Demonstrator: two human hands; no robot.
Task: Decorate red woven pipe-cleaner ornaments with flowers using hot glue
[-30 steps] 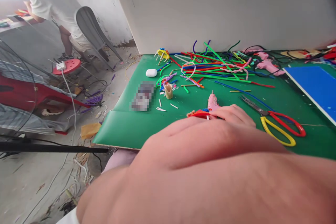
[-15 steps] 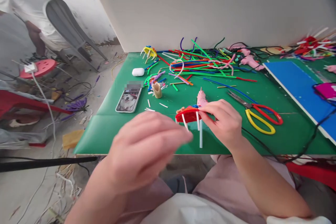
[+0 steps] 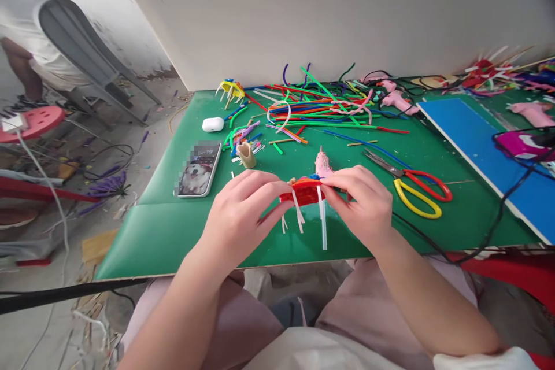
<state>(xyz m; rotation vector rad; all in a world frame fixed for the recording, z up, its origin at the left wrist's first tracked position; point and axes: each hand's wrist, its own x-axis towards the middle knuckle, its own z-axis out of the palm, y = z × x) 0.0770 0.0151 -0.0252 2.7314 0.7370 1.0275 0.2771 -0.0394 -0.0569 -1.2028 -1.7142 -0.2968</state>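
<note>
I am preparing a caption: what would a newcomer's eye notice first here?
The eye would probably fall first on the red fuzzy piece with white strips hanging from it, held between the left hand and the right hand. Behind it, a heap of multicoloured fuzzy stems spreads across the back of the smooth green tabletop. Metal scissors with one red and one yellow handle lie right of the hands.
</note>
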